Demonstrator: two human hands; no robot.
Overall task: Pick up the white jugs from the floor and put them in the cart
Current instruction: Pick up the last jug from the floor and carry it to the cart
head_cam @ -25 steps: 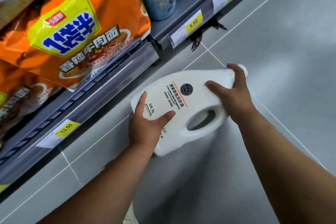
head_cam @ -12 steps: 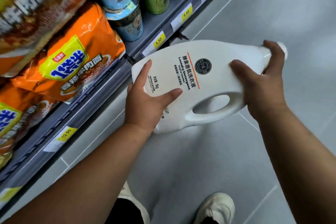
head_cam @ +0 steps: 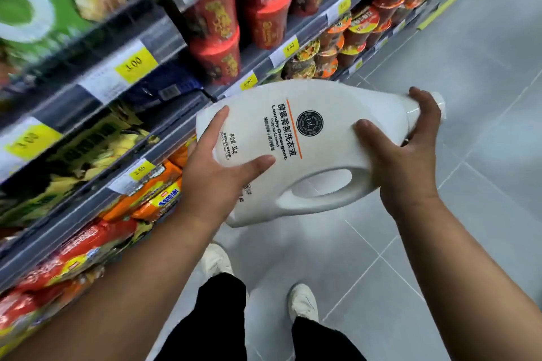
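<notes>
grey tiled floor [head_cam: 440, 287] beside stocked shelves [head_cam: 164, 114]; the white jug [head_cam: 316, 132] lies sideways in the air, left hand [head_cam: 214, 173] gripping its base, right hand [head_cam: 401, 155] curled round its neck.

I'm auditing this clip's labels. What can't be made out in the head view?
Head view:
- cart: outside the frame.
- white jug: cap mostly behind the right hand.
- left hand: underside grip hidden by the jug's body.
- leftmost price tag: motion-blurred, unreadable.
</notes>
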